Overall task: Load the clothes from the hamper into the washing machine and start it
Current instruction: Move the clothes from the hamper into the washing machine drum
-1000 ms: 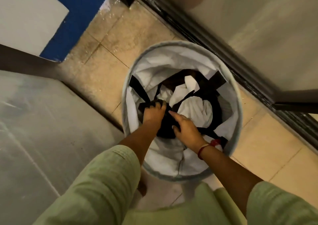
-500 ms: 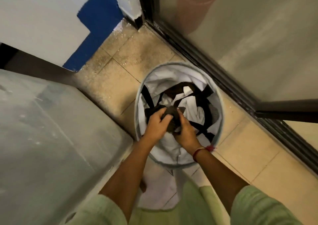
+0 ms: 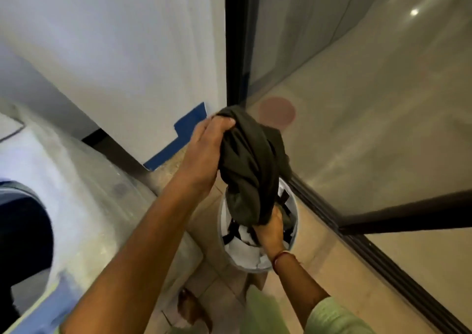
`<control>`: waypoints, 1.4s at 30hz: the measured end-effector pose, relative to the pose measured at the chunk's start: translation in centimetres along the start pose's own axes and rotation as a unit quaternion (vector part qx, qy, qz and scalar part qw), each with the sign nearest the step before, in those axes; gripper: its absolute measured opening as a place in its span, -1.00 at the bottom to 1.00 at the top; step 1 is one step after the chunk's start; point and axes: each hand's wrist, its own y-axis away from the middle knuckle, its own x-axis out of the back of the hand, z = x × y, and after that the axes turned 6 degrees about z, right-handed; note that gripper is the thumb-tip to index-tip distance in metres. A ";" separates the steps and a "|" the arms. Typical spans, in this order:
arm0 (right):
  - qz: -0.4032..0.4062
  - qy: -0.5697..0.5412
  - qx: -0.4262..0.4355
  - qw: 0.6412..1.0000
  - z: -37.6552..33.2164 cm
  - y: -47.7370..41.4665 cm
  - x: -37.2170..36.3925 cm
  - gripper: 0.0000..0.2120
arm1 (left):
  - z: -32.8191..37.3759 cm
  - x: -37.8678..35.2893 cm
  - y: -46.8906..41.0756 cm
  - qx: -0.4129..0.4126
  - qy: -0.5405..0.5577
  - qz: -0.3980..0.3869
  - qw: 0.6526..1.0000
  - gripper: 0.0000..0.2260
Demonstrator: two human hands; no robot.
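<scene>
Above the hamper (image 3: 237, 258), near five o'clock of centre, a dark olive garment (image 3: 250, 160) hangs bunched and twisted between both hands. The left grip (image 3: 204, 152) curls over its top, fingers wrapped round soft folds; the right grip (image 3: 268, 229) pinches its lower end just over the rim, likely so trailing cloth clears it. White and black clothes lie inside the round, fabric-lined tub. At nine o'clock the grey washing machine (image 3: 97, 206) shows its dark drum opening (image 3: 23, 231), the probable destination.

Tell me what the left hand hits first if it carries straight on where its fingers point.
The left hand points up and right, fingers curled on the dark olive bunched garment. Beyond that, probably the black vertical door frame, though depth is unclear.
</scene>
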 end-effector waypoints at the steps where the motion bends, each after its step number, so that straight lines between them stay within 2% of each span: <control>1: 0.029 -0.016 -0.015 0.999 -1.9 0.6 0.8 -0.36 | 2.5 0.7 1.1 -0.025 0.004 0.000 1.000 -0.89; 3: 0.071 -0.125 -0.055 0.988 -6.0 1.7 2.6 -0.76 | 6.3 2.3 2.7 -0.071 0.012 0.004 0.997 -0.80; 4: 0.077 -0.199 -0.066 0.975 -7.7 2.2 3.5 -0.85 | 7.8 3.5 3.5 -0.093 0.019 0.007 0.995 -0.77; 6: 0.083 -0.298 -0.065 0.949 -11.3 3.5 5.1 -0.80 | 10.3 5.9 4.9 -0.122 0.016 0.040 0.992 -0.76; 8: 0.066 -0.271 -0.004 0.960 -15.3 5.1 6.5 -0.71 | 11.7 8.3 5.8 -0.141 0.008 0.086 0.986 -0.77; 10: 0.024 -0.218 0.109 0.970 -20.6 7.5 8.1 -0.68 | 13.0 11.1 7.2 -0.176 0.000 0.125 0.976 -0.78; 13: -0.014 -0.150 0.287 0.946 -29.3 11.0 10.3 -0.76 | 15.0 16.8 9.2 -0.240 0.009 0.201 0.950 -0.80; 16: -0.109 -0.060 0.385 0.914 -33.5 13.5 10.8 -0.67 | 16.9 24.7 11.4 -0.279 0.018 0.300 0.912 -0.81; 20: -0.324 0.036 0.369 0.870 -36.0 16.4 9.5 -0.52 | 17.8 35.1 14.7 -0.291 0.003 0.407 0.866 -0.87; 22: -0.360 0.049 0.379 0.851 -36.9 17.7 7.1 -0.70 | 17.8 39.2 16.3 -0.295 -0.020 0.450 0.843 -0.90; 24: -0.391 0.003 0.363 0.846 -38.0 19.7 4.3 -0.86 | 17.4 42.3 17.8 -0.286 -0.060 0.496 0.818 -0.89; 26: -0.410 -0.054 0.340 0.845 -39.5 21.8 2.1 -0.73 | 17.0 44.2 18.9 -0.274 -0.089 0.509 0.811 -0.88; 28: -0.404 -0.038 0.362 0.839 -41.1 23.5 0.6 -0.62 | 16.1 45.2 19.5 -0.268 -0.117 0.491 0.820 -0.83; 30: -0.372 0.036 0.413 0.831 -42.5 24.7 -0.9 -0.55 | 15.4 45.9 20.3 -0.261 -0.149 0.479 0.825 -0.77; 32: -0.308 0.121 0.486 0.809 -43.5 25.2 -2.5 -0.54 | 15.0 46.9 21.3 -0.252 -0.173 0.482 0.821 -0.78; 35: -0.162 0.218 0.584 0.764 -44.5 24.9 -4.6 -0.58 | 15.1 49.3 23.1 -0.240 -0.176 0.526 0.797 -0.86; 37: -0.098 0.173 0.609 0.768 -45.3 24.8 -4.9 -0.62 | 15.0 51.0 24.3 -0.228 -0.177 0.574 0.766 -0.86; 39: -0.077 0.069 0.611 0.785 -46.0 24.8 -4.9 -0.65 | 14.6 52.3 25.3 -0.220 -0.171 0.606 0.745 -0.83; 42: -0.137 -0.072 0.527 0.836 -46.7 24.2 -5.9 -0.74 | 13.8 53.5 25.9 -0.207 -0.189 0.602 0.748 -0.83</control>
